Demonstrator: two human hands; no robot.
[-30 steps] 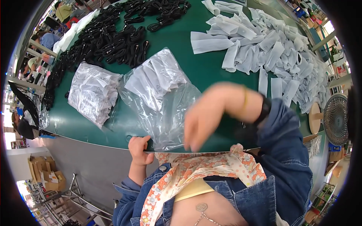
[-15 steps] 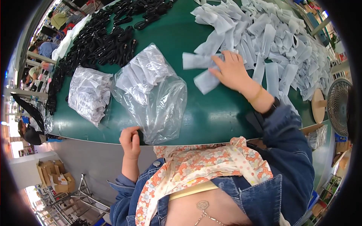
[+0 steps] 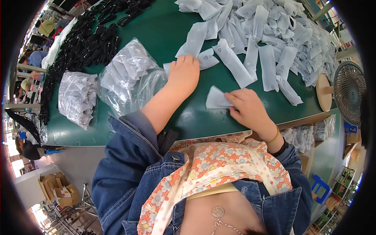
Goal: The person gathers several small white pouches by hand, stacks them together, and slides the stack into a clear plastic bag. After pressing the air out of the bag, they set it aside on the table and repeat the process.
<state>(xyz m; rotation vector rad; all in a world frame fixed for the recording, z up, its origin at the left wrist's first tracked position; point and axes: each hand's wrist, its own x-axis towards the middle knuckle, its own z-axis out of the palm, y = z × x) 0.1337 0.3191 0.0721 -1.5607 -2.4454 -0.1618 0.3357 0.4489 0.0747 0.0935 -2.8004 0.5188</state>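
My left hand [image 3: 183,78] reaches over the green table with its fingers bent down around a whitish, translucent pouch [image 3: 208,59], which sticks out on both sides of it. Between thumb and fingers my right hand [image 3: 250,109] pinches the end of another pouch [image 3: 217,98], close to the front of the table. What the pouches contain cannot be made out. Left of my left forearm, a clear plastic bag [image 3: 127,68] filled with similar pouches lies with its loose end partly hidden behind that arm. Several loose pouches [image 3: 234,64] lie just beyond my right hand.
A big heap of pouches [image 3: 282,29] covers the far right. Black bundled cables [image 3: 88,47] line the far left, behind a second filled bag [image 3: 78,98]. A fan [image 3: 349,85] and a round wooden piece [image 3: 322,93] stand at the right edge of the green table [image 3: 156,29].
My left hand has moved from the front edge up to the pouches. My right hand has drawn back toward me with a pouch. The view has shifted somewhat.
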